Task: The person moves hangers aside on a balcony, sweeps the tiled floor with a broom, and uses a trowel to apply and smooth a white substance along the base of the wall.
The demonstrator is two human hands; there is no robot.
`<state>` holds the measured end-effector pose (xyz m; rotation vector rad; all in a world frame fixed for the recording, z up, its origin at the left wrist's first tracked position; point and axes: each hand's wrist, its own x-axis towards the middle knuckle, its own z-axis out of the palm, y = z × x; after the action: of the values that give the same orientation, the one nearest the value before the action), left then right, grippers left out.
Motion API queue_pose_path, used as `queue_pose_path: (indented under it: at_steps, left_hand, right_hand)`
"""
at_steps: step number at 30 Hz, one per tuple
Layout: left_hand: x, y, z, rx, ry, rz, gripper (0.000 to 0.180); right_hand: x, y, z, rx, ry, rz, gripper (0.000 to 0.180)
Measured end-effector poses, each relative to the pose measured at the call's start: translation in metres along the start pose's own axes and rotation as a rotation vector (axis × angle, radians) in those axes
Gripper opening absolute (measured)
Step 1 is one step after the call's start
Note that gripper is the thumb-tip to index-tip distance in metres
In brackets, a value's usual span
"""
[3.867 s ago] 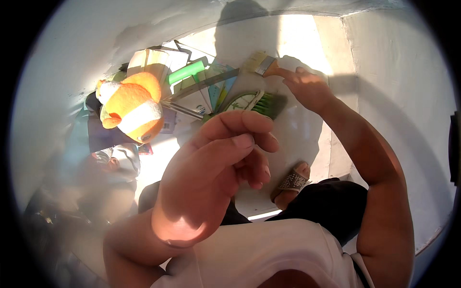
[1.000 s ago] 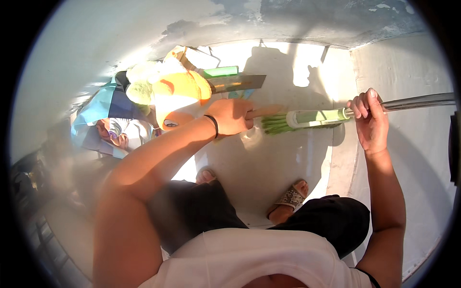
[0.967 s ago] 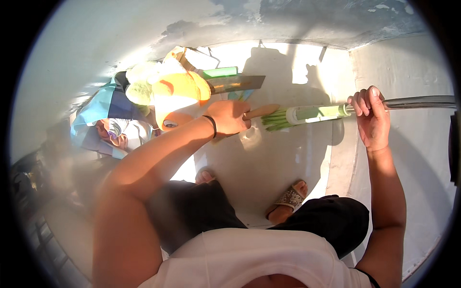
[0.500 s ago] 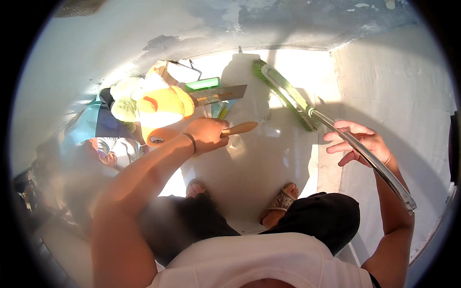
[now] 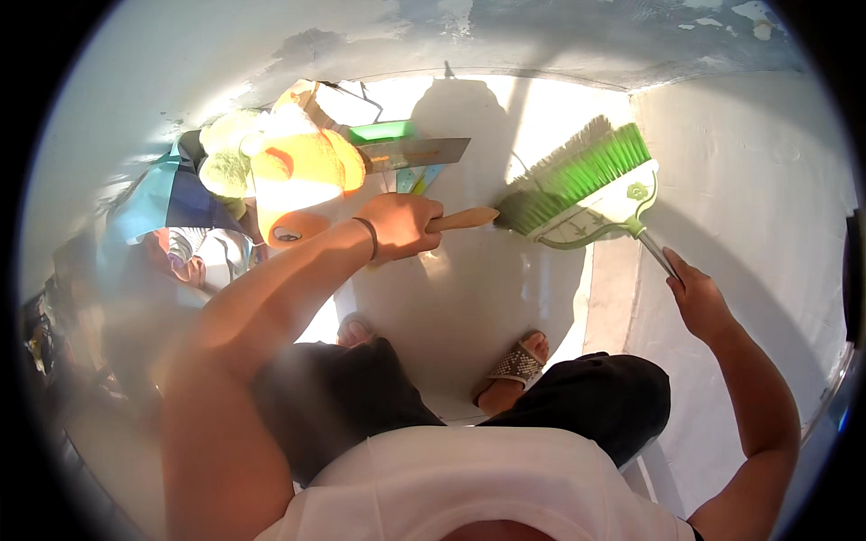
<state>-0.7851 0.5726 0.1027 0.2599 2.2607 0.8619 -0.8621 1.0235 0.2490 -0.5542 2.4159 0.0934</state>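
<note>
My left hand (image 5: 401, 225) is closed round a wooden handle (image 5: 467, 218), whose rounded end sticks out to the right. Beyond the knuckles lies a flat metal blade (image 5: 419, 153) running about parallel to it. Together they look like a plastering trowel, though the hand hides where they join. On the right, my right hand (image 5: 699, 293) grips the metal handle of a broom (image 5: 591, 203) just below its head. The broom's white head and green bristles face up and left, the bristles' left end close to the wooden handle's tip.
Plush toys in orange (image 5: 302, 176) and pale green (image 5: 225, 171) sit at the left, beside a blue fabric item (image 5: 158, 194). Near the blade are a green object (image 5: 383, 132) and a light blue set square (image 5: 410, 178). Walls stand ahead and right; my sandalled foot (image 5: 519, 365) is below.
My right hand has gone from spread fingers beside the broom handle to a grip on it. The broom head has turned broadside and shifted right. My left hand keeps its hold.
</note>
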Motion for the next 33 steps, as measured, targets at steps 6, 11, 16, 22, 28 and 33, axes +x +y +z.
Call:
queue_pose_path:
  at_steps: [6,11,16,22,28,33]
  left_hand:
    - [-0.001,-0.002,-0.002,0.095,-0.026,0.030,0.022]
    - [-0.002,0.005,-0.001,0.074,-0.006,0.028,0.022]
    - [-0.006,-0.012,0.004,0.051,-0.018,-0.019,0.020]
    - [-0.004,-0.025,0.004,0.098,-0.018,0.059,0.022]
    - [0.008,-0.010,0.011,0.058,-0.092,0.051,0.022]
    - [0.019,-0.013,0.015,0.124,-0.080,0.122,0.024]
  right_hand:
    - [0.092,-0.056,-0.056,-0.643,-0.081,-0.325,0.049]
    - [0.176,-0.070,-0.062,-0.734,0.026,-0.250,0.045]
    - [0.173,0.008,-0.049,-0.266,-0.009,0.124,0.039]
    - [0.098,0.050,0.034,0.147,-0.048,0.295,0.034]
    - [0.016,0.023,0.003,0.098,0.024,0.156,0.040]
    - [0.134,0.042,-0.032,-0.130,0.165,0.213,0.042]
